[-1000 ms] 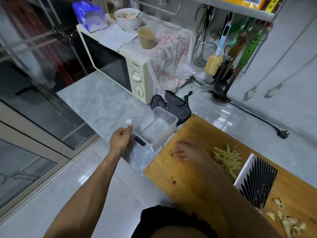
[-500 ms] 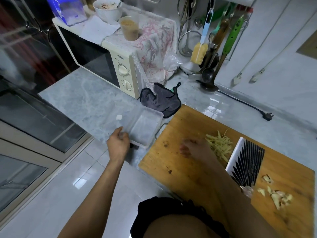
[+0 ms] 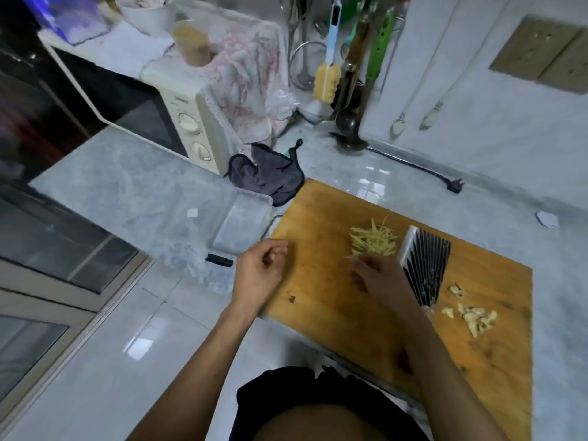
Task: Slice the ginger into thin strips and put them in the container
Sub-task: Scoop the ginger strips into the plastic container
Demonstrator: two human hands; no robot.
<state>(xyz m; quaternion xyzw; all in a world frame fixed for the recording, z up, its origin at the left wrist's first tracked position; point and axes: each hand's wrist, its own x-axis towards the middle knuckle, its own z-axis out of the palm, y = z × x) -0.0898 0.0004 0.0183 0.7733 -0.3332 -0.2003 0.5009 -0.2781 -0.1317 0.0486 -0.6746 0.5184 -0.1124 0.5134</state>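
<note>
Head view: left hand [image 3: 259, 275] loosely curled, empty; right hand [image 3: 380, 278] (fingers relaxed) touching ginger strips [image 3: 374, 240] near container [image 3: 241, 224]

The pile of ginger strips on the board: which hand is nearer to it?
Right. The right hand reaches the near edge of the ginger strips; the left hand hangs at the board's left edge.

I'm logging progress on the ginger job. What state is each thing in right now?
ginger strips: cut, piled on the board, none in the container
container: open, empty, on the counter left of the board
cutting board: flat on the counter
knife: lying flat on the board
ginger scraps: scattered on the board
left hand: loosely curled, holding nothing
right hand: fingertips at the strips
</note>
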